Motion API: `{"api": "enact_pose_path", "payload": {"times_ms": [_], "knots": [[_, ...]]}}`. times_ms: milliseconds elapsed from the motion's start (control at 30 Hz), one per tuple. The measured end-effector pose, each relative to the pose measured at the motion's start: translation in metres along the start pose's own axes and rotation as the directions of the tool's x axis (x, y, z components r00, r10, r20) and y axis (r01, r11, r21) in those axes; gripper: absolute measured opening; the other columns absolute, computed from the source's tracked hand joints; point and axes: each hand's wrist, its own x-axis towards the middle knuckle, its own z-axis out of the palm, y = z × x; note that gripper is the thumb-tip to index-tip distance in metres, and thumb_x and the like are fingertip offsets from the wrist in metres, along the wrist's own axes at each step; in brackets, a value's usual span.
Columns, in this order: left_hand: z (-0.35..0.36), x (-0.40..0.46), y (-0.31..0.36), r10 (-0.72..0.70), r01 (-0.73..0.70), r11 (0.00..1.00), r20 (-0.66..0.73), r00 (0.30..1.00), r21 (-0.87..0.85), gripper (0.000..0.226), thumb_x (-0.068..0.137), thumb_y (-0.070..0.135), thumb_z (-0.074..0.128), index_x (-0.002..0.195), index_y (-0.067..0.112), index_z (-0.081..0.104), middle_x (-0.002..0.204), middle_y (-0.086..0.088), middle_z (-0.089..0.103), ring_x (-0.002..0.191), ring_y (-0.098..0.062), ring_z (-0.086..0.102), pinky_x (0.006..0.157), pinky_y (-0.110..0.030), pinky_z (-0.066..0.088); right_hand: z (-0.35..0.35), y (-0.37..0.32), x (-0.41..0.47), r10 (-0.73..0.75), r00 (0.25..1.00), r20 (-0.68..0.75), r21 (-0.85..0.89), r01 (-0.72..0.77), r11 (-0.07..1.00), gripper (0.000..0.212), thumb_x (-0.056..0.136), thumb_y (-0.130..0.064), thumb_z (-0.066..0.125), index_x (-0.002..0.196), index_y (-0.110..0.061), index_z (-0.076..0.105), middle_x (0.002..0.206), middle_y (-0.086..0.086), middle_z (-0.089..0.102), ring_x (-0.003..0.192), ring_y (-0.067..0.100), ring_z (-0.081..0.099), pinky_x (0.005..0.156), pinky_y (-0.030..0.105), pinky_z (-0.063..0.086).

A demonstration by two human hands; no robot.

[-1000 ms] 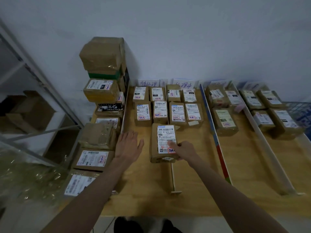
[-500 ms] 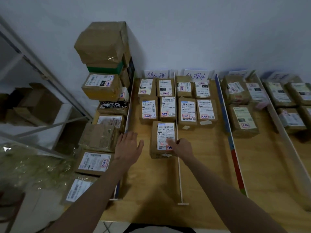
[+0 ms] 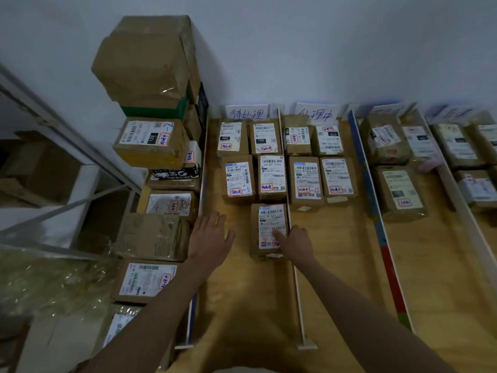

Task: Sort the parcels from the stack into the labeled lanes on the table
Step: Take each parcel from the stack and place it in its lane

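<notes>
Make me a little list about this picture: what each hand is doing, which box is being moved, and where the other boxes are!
Right hand: fingers on the label of the brown cardboard parcel.
Left hand: open and flat, holding nothing, beside the parcel.
Parcel's place: leftmost lane of the wooden table, against the white lane divider, behind four sorted parcels.
Lane sign: white handwritten card at the wall.
Waiting stack: brown boxes piled left of the table.

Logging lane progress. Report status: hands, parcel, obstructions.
Left hand open, hovering over leftmost lane. Right hand fingers on parcel, which lies in that lane against white divider. Nothing blocking.
</notes>
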Motion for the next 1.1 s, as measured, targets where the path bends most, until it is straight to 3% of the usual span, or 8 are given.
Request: {"api": "enact_pose_path", "payload": {"times_ms": [133,367,500,667,800,933,1100], "knots": [[0.001,0.001,-0.001,0.011,-0.011,1.000,-0.010,1.000,-0.007,0.048,0.100,0.041,0.045,0.135,0.011,0.056,0.136,-0.010,0.055,0.126,-0.027,0.051,0.115,-0.043,0.029,0.005,-0.004,0.001,0.001,0.999,-0.042,-0.090,-0.005,0.996,0.055,0.094,-0.047,0.059,0.127,-0.005,0.047,0.126,0.014,0.052,0.114,0.032,0.058,0.093,0.046,0.053],[0.002,0.001,-0.005,0.045,-0.044,0.999,-0.011,0.999,0.019,0.047,0.099,0.041,0.046,0.131,0.009,0.058,0.131,-0.011,0.057,0.122,-0.027,0.054,0.113,-0.044,0.033,0.000,-0.005,-0.005,-0.057,0.993,-0.098,-0.144,0.043,0.989,0.053,0.096,-0.044,0.057,0.128,-0.005,0.041,0.129,0.016,0.051,0.121,0.033,0.052,0.095,0.047,0.050],[-0.006,-0.004,-0.004,0.044,-0.043,0.999,-0.036,0.998,0.027,0.046,0.096,0.041,0.050,0.127,0.008,0.060,0.126,-0.011,0.060,0.117,-0.030,0.056,0.109,-0.046,0.038,-0.023,-0.008,-0.021,-0.230,0.952,-0.202,-0.285,0.168,0.944,0.047,0.100,-0.041,0.047,0.132,-0.007,0.044,0.133,0.012,0.048,0.123,0.029,0.047,0.097,0.044,0.047],[-0.022,-0.029,-0.006,0.022,-0.019,0.999,-0.104,0.994,0.032,0.045,0.096,0.037,0.049,0.130,0.008,0.056,0.132,-0.012,0.056,0.123,-0.030,0.051,0.110,-0.047,0.035,-0.046,0.001,-0.047,-0.471,0.827,-0.307,-0.452,0.309,0.837,0.037,0.098,-0.037,0.047,0.128,-0.015,0.049,0.130,0.005,0.051,0.122,0.023,0.049,0.102,0.041,0.043],[-0.033,-0.071,-0.006,0.007,0.000,0.999,-0.162,0.987,0.040,0.045,0.097,0.034,0.051,0.132,0.006,0.055,0.133,-0.015,0.055,0.126,-0.033,0.049,0.112,-0.048,0.032,-0.049,0.010,-0.080,-0.558,0.771,-0.305,-0.530,0.350,0.773,0.046,0.099,-0.038,0.045,0.137,-0.013,0.046,0.139,0.009,0.050,0.132,0.028,0.043,0.110,0.043,0.037],[-0.035,-0.122,-0.013,-0.034,0.037,0.999,-0.183,0.982,0.015,0.043,0.097,0.034,0.050,0.130,0.006,0.056,0.128,-0.015,0.057,0.119,-0.035,0.053,0.104,-0.048,0.040,-0.033,0.022,-0.121,-0.609,0.748,-0.264,-0.543,0.406,0.735,0.044,0.098,-0.035,0.047,0.136,-0.012,0.045,0.139,0.011,0.049,0.131,0.030,0.042,0.110,0.043,0.035],[-0.030,-0.186,-0.034,-0.126,0.134,0.991,-0.208,0.970,0.022,0.041,0.097,0.034,0.043,0.124,0.009,0.060,0.124,-0.016,0.061,0.115,-0.036,0.057,0.103,-0.050,0.043,0.002,0.032,-0.162,-0.612,0.771,-0.175,-0.531,0.449,0.718,0.049,0.100,-0.036,0.043,0.142,-0.012,0.040,0.145,0.009,0.044,0.136,0.028,0.037,0.114,0.042,0.030]]}}
